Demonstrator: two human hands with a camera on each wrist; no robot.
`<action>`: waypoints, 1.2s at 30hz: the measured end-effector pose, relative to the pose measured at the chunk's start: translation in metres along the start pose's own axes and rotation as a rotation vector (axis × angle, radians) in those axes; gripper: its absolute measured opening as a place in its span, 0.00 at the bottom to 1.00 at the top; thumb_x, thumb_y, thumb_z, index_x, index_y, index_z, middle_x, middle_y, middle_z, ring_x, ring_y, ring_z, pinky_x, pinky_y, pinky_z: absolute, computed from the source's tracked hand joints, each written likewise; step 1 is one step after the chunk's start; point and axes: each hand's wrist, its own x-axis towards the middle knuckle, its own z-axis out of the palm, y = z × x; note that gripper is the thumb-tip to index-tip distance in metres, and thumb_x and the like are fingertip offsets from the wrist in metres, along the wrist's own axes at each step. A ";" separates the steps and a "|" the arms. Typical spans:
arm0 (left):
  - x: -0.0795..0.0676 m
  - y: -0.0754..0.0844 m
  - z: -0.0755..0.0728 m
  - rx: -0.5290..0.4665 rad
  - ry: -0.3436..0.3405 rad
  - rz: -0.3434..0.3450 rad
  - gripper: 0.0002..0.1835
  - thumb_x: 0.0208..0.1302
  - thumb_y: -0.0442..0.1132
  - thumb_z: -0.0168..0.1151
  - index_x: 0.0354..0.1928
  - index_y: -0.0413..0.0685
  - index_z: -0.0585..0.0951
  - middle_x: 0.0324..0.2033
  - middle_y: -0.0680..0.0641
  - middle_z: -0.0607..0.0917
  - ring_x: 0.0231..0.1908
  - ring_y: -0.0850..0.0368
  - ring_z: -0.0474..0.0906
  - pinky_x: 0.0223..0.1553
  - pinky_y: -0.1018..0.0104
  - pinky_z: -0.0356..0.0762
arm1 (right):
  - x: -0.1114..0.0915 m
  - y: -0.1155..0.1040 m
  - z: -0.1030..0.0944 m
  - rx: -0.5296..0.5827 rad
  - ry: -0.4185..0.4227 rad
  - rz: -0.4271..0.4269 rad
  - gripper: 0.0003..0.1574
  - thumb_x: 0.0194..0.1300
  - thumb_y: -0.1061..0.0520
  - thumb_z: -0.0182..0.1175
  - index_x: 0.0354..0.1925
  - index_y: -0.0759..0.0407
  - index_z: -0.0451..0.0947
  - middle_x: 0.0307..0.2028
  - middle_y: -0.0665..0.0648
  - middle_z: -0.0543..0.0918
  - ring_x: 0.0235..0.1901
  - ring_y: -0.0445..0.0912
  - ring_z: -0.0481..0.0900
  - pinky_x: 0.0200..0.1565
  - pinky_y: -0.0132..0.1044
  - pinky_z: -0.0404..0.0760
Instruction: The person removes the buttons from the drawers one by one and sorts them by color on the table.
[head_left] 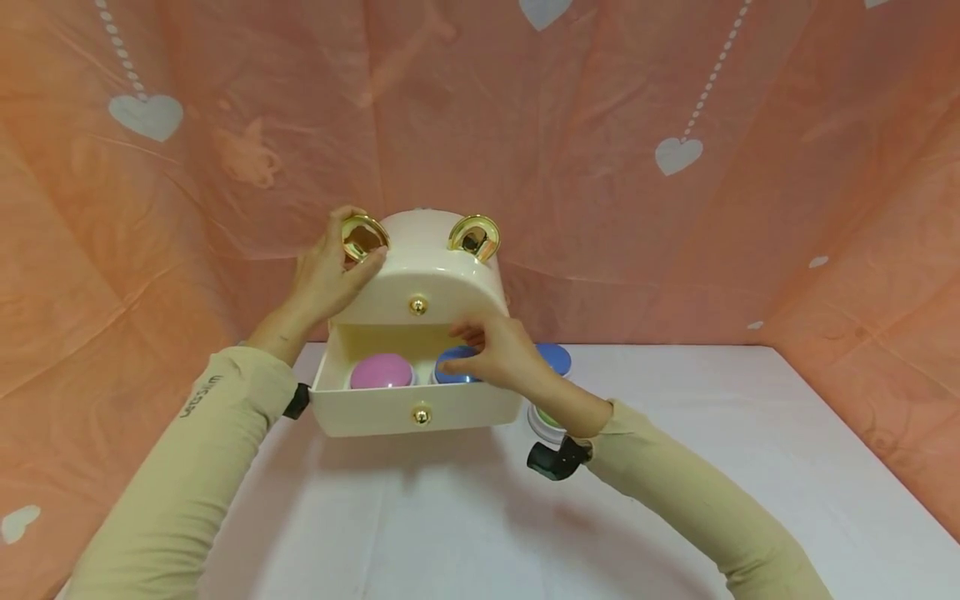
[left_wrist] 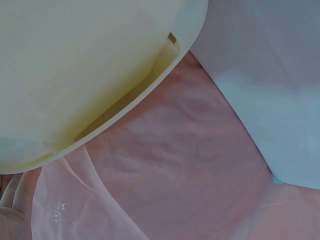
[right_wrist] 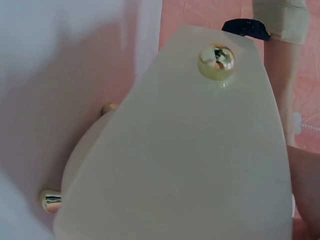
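A cream drawer box [head_left: 420, 287] with two gold ear-shaped rings stands on the table, its lower drawer [head_left: 360, 414] pulled out. My left hand [head_left: 326, 271] grips the left gold ear [head_left: 363, 237], thumb in front and fingers behind. Inside the drawer sit a pink-lidded round container [head_left: 382, 371] and a blue-lidded one [head_left: 452, 367]. Over the blue lid is my right hand [head_left: 498, 350], fingers loosely bent above it and thumb across its front. No firm hold shows. The right wrist view is mostly filled by the drawer front [right_wrist: 185, 135] and its gold knob [right_wrist: 216, 62].
Right of the box, partly hidden by my right arm, are another blue lid [head_left: 553, 358] and a green-topped container [head_left: 547, 419]. A white cloth [head_left: 450, 517] covers the table. Behind it hangs a pink curtain [head_left: 600, 233] with white hearts. Gold feet [right_wrist: 51, 200] support the box.
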 end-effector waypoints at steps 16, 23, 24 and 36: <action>0.001 0.000 0.000 -0.006 -0.016 -0.014 0.33 0.65 0.54 0.53 0.66 0.55 0.53 0.57 0.34 0.73 0.49 0.34 0.73 0.52 0.39 0.62 | 0.015 -0.004 -0.009 -0.312 -0.249 -0.062 0.32 0.43 0.53 0.75 0.48 0.64 0.81 0.44 0.58 0.84 0.44 0.49 0.78 0.47 0.37 0.76; 0.001 -0.002 0.002 0.000 -0.007 -0.029 0.33 0.64 0.54 0.54 0.66 0.57 0.54 0.58 0.35 0.73 0.49 0.35 0.73 0.51 0.39 0.63 | 0.016 -0.005 -0.007 -0.330 -0.266 -0.104 0.26 0.42 0.55 0.75 0.42 0.63 0.83 0.39 0.57 0.85 0.37 0.46 0.76 0.40 0.33 0.74; 0.001 -0.002 0.002 -0.001 -0.004 -0.029 0.33 0.64 0.55 0.54 0.66 0.57 0.54 0.58 0.35 0.73 0.49 0.35 0.73 0.51 0.39 0.63 | 0.016 -0.004 -0.007 -0.319 -0.253 -0.098 0.27 0.42 0.55 0.75 0.43 0.63 0.83 0.40 0.57 0.86 0.38 0.46 0.77 0.41 0.34 0.75; 0.000 -0.001 0.001 0.000 -0.003 -0.026 0.33 0.64 0.54 0.54 0.66 0.56 0.54 0.58 0.34 0.73 0.49 0.33 0.72 0.51 0.39 0.63 | 0.008 0.010 0.000 -0.161 -0.062 -0.115 0.34 0.40 0.43 0.77 0.47 0.54 0.84 0.42 0.51 0.86 0.43 0.45 0.79 0.46 0.39 0.76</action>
